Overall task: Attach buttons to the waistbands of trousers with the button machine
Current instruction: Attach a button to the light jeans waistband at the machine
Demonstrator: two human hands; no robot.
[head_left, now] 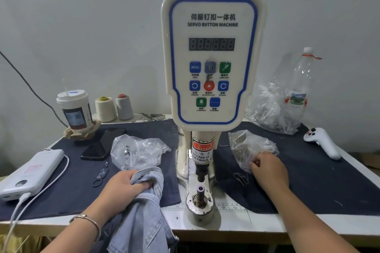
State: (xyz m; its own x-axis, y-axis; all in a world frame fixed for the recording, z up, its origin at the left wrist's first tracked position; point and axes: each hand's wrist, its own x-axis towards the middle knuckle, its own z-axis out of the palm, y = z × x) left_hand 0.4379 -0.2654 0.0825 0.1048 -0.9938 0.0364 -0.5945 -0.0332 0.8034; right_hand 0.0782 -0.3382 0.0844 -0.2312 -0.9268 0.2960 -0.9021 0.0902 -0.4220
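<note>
Dark cloth is covering the worktable (pixel 267 222), where the left hand (pixel 125 186) is gripping light denim trousers (pixel 144 211) at lower centre, the right hand (pixel 269 170) is pinching a clear bag (pixel 244 148), and the button machine (pixel 212 55) is standing behind, centre frame.

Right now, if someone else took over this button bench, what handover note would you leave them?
Left hand: grips the waistband end of the light blue jeans, left of the lower die.
Right hand: fingers at the small plastic bag right of the servo button machine; cannot tell if it has picked a part.
Another plastic bag lies left of the machine.
Done: nothing visibly attached on this pair.
Left: load the part on the die, lay the waistband over it, press.
</note>
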